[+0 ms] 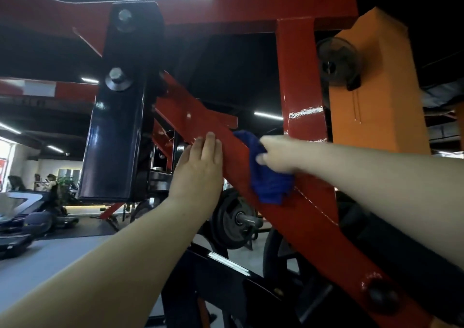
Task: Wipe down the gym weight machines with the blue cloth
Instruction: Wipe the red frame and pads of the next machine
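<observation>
Right hand: my right hand (278,155) bunches the dark blue cloth (268,174) against the slanted red steel arm of the weight machine (288,209); my fingers curl round the fabric, so the wad stays between palm and paint.
Left hand: my left hand (198,167) lies flat on the same arm at 9 o'clock of the cloth, fingers (209,142) straight and close together, holding nothing; I judge it steadies the pivoting arm against the push of the wipe.
Cloth position: mid-length on the slanted arm, its loose end hanging off the lower edge toward 6 o'clock.
Slanted arm: runs from the glossy black pivot housing (118,137) at 10 o'clock down to a bolted joint at 5 o'clock.
Red upright post (301,81): stands at 12 o'clock of the cloth, with scuffed pale marks across its face.
Black weight plate on a steel peg (233,218): sits behind and below the arm, at 7 o'clock of the cloth.
Orange pillar carrying a black wall fan (376,106): background, at 2 o'clock.
Stage, as judged: wiping of this arm is under way; the stretch toward the lower joint appears still to be covered.
Risk, as judged: the hanging end could snag on the plate peg.
</observation>
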